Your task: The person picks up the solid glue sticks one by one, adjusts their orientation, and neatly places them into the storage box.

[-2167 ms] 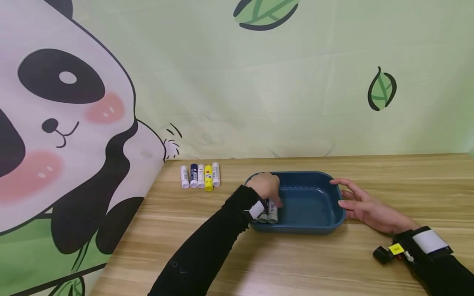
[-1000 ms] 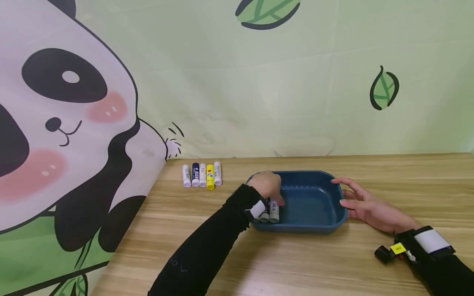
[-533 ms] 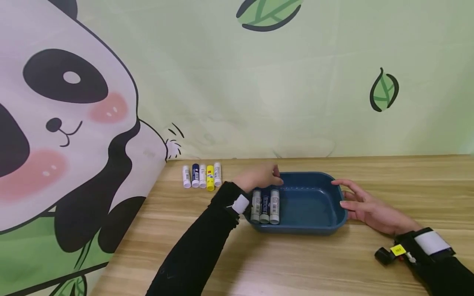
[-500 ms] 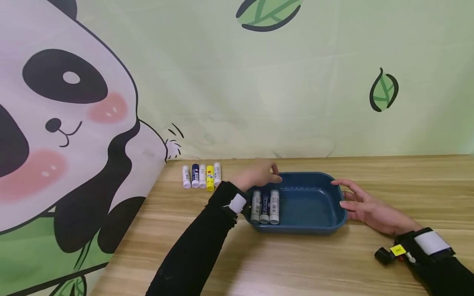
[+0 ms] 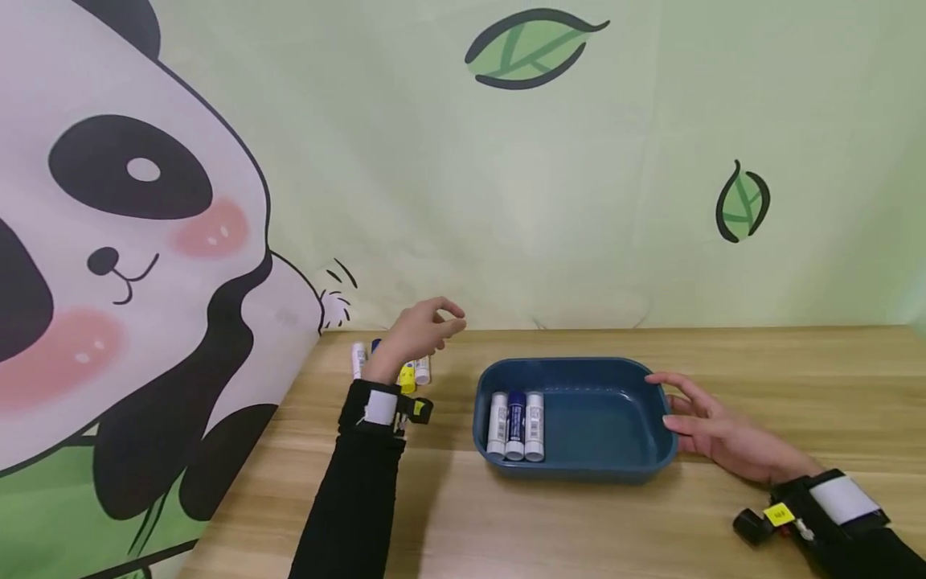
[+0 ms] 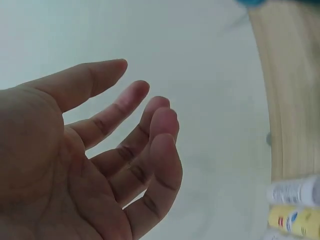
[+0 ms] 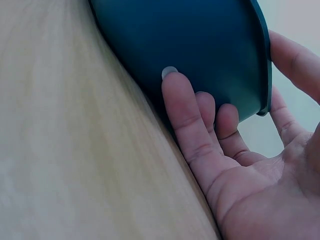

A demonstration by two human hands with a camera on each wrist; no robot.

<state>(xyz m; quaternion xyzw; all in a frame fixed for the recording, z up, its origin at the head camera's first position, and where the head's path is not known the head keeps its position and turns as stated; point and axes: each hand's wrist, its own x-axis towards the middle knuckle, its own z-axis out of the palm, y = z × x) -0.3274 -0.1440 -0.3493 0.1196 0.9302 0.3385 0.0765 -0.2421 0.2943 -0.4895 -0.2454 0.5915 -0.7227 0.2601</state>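
Note:
My left hand [image 5: 415, 334] hovers above the row of glue sticks at the table's back left, holding nothing; its fingers [image 6: 167, 160] are loosely bent. Beneath it, a white glue stick [image 5: 358, 359], a yellow glue stick [image 5: 407, 378] and another white glue stick [image 5: 423, 370] show, while the hand and wrist cover others in part. Inside the blue plastic box [image 5: 600, 426], two white glue sticks [image 5: 497, 426] lie either side of a dark blue glue stick [image 5: 516, 426], along the left wall. Against the box's right end, my right hand [image 5: 731, 434] rests its extended fingers [image 7: 180, 110] on the outer wall and rim.
The wooden table [image 5: 564, 523] reaches back to a light green cloth backdrop [image 5: 564, 201] printed with a panda and leaves. Small cameras [image 5: 752, 527] are strapped to both wrists.
My left hand has come out of the box and moved left, over the glue stick row, uncovering the three sticks in the box. My right hand stays at the box's end.

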